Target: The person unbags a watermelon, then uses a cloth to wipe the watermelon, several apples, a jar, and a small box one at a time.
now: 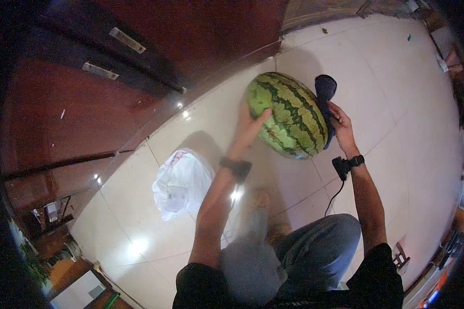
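**Watermelon held between both hands above the tiled floor**

You have the watermelon lifted in front of you, long axis tilted, green with dark stripes. It sits between your two hands, over the pale tiled floor.

Left hand: pressed flat against the melon's left flank, fingers spread along the rind, thumb lying up across the striped surface. A dark band is on that wrist.

Right hand: on the melon's right side, fingers closed around a dark cloth and holding it against the rind. The cloth stands up past the melon's upper right edge. I cannot tell how far the fingers wrap behind the fruit. A black strap with a small device sits on that wrist, and a thin cable hangs down from it.

Surroundings: a white plastic bag lies crumpled on the floor to your left, well apart from the melon. Dark red wooden cabinet fronts run along the upper left, with two metal plates on the darker panel. Your knees in grey trousers show below the melon; you wear a black shirt.
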A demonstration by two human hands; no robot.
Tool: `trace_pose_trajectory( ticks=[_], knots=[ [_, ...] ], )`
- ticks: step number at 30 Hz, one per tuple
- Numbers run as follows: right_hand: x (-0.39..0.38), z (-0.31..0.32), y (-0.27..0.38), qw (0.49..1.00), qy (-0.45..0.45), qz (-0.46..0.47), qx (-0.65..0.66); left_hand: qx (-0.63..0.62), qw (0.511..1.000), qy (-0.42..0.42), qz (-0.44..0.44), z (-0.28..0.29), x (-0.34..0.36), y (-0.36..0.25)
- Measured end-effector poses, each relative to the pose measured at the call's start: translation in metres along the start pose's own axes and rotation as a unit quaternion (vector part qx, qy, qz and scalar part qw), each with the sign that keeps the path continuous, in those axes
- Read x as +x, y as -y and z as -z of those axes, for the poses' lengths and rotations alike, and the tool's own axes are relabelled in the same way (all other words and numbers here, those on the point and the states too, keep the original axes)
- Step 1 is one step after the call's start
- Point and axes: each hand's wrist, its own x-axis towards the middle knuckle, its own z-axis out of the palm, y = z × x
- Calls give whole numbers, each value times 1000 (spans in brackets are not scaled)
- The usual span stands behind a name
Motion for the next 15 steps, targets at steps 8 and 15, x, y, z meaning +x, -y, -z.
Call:
trace_pose_trajectory(
  ticks=[8,15],
  knots=[
    [-14,-27,66,884,140,232,-381,-83,996,19,38,4,-9,-15],
    [-37,-55,90,883,105,197,-414,-60,998,9,32,12,-37,11]
  ],
)
